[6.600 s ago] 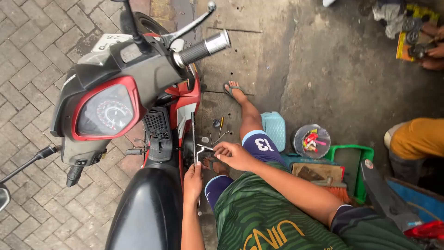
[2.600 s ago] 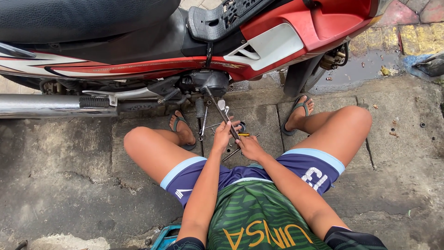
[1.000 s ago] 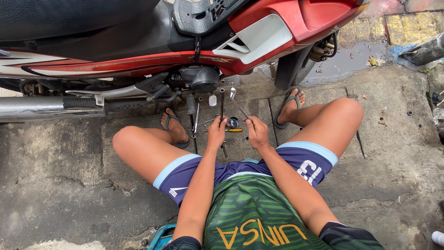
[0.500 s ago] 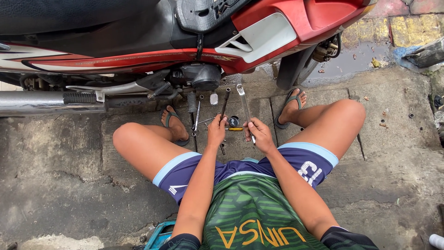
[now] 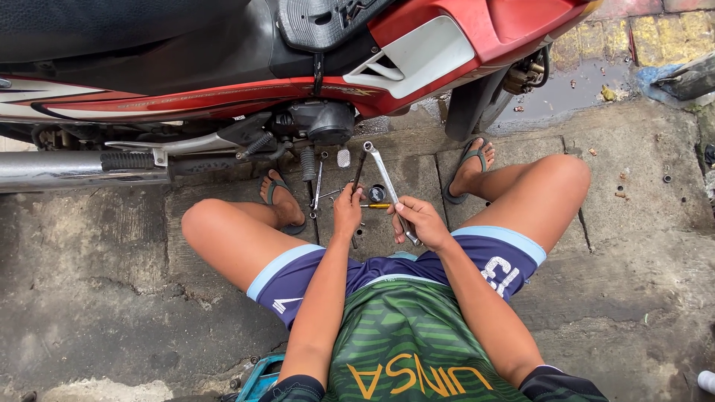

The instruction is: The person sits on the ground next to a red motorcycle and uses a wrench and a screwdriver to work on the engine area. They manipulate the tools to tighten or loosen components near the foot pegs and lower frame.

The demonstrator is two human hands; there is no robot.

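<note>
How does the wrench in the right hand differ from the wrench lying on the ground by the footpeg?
The held wrench is raised off the ground, gripped near its lower end by the right hand, and slants up and leftward toward the motorbike's engine. The loose wrench lies flat on the concrete, nearly straight up the picture, touched by no hand. The held one looks longer and broader. Both are bare silver metal.
</note>
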